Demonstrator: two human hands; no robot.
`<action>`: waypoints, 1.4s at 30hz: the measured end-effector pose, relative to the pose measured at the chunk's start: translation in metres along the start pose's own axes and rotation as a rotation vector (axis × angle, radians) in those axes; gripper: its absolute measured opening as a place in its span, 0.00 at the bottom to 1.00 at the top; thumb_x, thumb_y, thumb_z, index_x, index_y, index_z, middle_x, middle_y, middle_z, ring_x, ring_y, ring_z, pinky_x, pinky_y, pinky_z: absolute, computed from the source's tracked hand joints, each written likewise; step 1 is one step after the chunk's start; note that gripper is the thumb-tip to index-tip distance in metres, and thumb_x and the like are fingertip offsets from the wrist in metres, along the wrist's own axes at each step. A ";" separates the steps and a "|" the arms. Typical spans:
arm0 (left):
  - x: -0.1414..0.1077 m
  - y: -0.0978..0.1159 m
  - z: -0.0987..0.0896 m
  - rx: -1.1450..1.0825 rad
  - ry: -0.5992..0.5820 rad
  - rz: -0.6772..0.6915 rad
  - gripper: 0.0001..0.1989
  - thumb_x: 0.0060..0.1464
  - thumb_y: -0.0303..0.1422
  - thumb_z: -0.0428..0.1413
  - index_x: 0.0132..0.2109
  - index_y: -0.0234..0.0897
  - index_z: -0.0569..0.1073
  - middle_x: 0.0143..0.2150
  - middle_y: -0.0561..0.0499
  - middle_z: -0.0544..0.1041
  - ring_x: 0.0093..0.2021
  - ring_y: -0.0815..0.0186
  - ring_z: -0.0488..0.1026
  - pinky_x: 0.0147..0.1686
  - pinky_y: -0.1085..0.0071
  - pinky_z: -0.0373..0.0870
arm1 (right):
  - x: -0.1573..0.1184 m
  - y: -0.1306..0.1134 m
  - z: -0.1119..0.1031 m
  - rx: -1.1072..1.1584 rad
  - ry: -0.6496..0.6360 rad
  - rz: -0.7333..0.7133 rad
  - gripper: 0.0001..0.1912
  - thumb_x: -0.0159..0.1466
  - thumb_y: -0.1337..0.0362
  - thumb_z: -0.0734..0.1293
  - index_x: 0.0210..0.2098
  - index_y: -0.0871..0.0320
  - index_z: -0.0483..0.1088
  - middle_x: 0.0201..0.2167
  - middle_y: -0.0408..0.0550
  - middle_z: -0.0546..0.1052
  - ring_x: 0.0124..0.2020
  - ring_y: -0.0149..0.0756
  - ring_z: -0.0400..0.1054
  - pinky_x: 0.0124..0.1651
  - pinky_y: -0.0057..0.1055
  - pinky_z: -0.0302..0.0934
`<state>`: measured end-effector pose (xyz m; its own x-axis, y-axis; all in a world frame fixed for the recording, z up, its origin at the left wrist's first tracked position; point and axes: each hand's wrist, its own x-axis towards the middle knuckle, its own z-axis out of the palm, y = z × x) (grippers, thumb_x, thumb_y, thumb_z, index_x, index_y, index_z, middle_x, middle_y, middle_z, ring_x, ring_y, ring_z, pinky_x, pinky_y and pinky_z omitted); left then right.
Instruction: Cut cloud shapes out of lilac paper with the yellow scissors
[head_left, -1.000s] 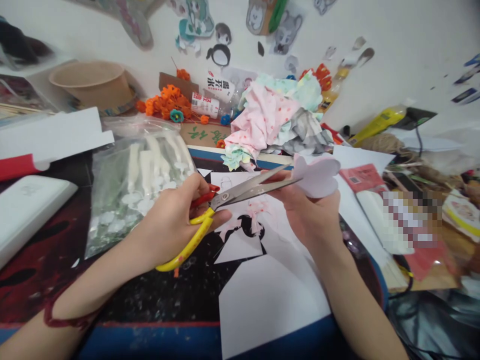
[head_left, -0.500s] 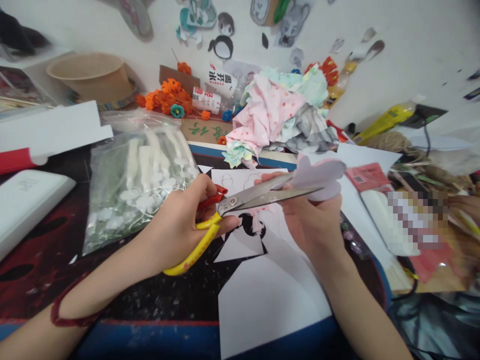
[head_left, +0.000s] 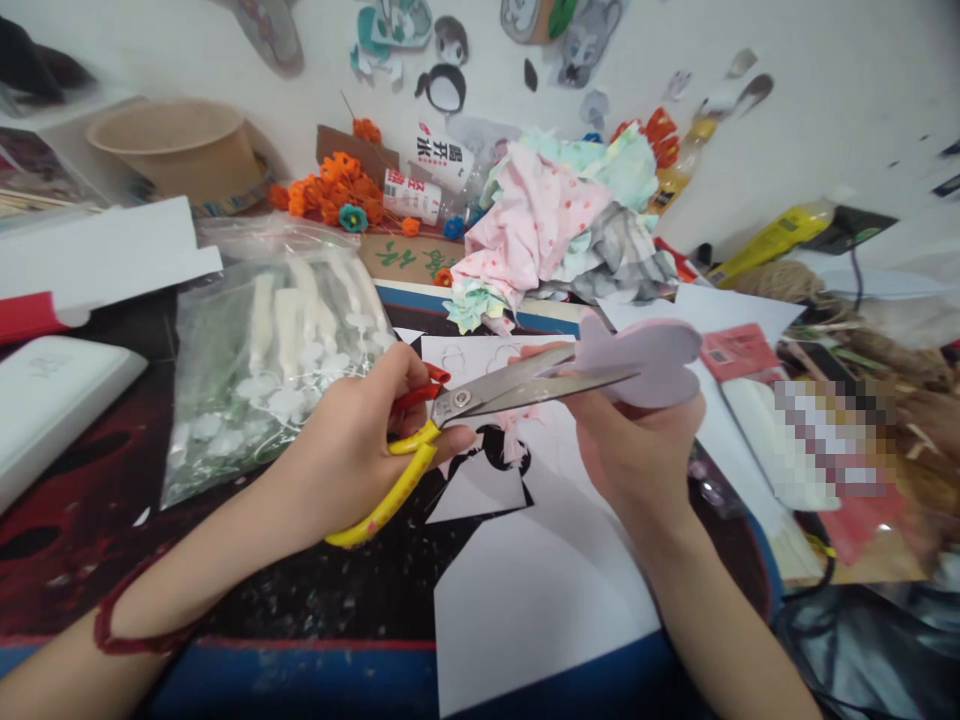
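Observation:
My left hand [head_left: 360, 430] is closed round the yellow and red handles of the scissors [head_left: 461, 398], whose blades point right and stand a little apart. My right hand [head_left: 637, 450] grips a pale pink, petal-shaped paper piece [head_left: 645, 360] by its lower left part. The blades lie across that piece near my right fingers. Below both hands, white paper sheets [head_left: 540, 600] rest on the dark table [head_left: 300, 590], one with drawn outlines and a cut-out hole. Small pink scraps [head_left: 514, 435] lie by the hole.
A clear bag [head_left: 277, 370] of stems and white pieces lies left. Behind are orange flowers [head_left: 330, 190] and crumpled pink, green and grey cloth or paper [head_left: 540, 220]. A white box [head_left: 60, 410] sits far left. Red packets and twine crowd the right, where a blurred hand partly shows.
The pink piece has turned slightly and shifted right in my right hand. The scissors have moved only slightly and stay in my left hand.

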<state>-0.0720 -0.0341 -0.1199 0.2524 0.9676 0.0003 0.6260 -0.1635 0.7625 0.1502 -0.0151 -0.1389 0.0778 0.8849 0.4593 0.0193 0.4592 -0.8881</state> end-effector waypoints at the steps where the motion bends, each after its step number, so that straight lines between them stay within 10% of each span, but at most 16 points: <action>1: 0.000 0.000 -0.001 0.005 0.001 -0.004 0.19 0.54 0.47 0.60 0.41 0.41 0.62 0.31 0.54 0.76 0.29 0.65 0.74 0.28 0.70 0.68 | 0.000 0.000 -0.001 -0.008 0.019 -0.019 0.08 0.59 0.63 0.77 0.37 0.46 0.77 0.33 0.37 0.84 0.37 0.40 0.81 0.51 0.47 0.78; 18: 0.000 0.000 -0.003 0.046 0.043 -0.009 0.18 0.52 0.48 0.59 0.38 0.42 0.61 0.29 0.54 0.73 0.26 0.66 0.69 0.25 0.69 0.64 | 0.001 0.001 -0.001 -0.095 0.020 -0.173 0.11 0.56 0.67 0.78 0.37 0.46 0.79 0.33 0.38 0.83 0.37 0.37 0.80 0.52 0.42 0.78; 31: 0.002 0.002 0.001 -0.050 0.290 -0.015 0.18 0.55 0.46 0.59 0.37 0.42 0.60 0.30 0.56 0.74 0.26 0.69 0.67 0.27 0.70 0.63 | 0.003 -0.004 0.000 0.153 -0.195 0.381 0.10 0.53 0.67 0.80 0.34 0.58 0.80 0.27 0.44 0.85 0.27 0.39 0.82 0.33 0.34 0.82; 42: -0.006 -0.015 0.008 0.609 0.541 0.046 0.16 0.53 0.35 0.58 0.47 0.42 0.63 0.39 0.48 0.78 0.40 0.54 0.76 0.34 0.64 0.60 | 0.021 -0.002 -0.002 0.059 0.351 0.052 0.08 0.53 0.70 0.79 0.30 0.58 0.78 0.26 0.39 0.81 0.28 0.33 0.79 0.35 0.30 0.78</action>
<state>-0.0776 -0.0386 -0.1366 -0.0062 0.8908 0.4544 0.9545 -0.1303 0.2684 0.1537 0.0024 -0.1270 0.4148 0.8312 0.3701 -0.0507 0.4272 -0.9027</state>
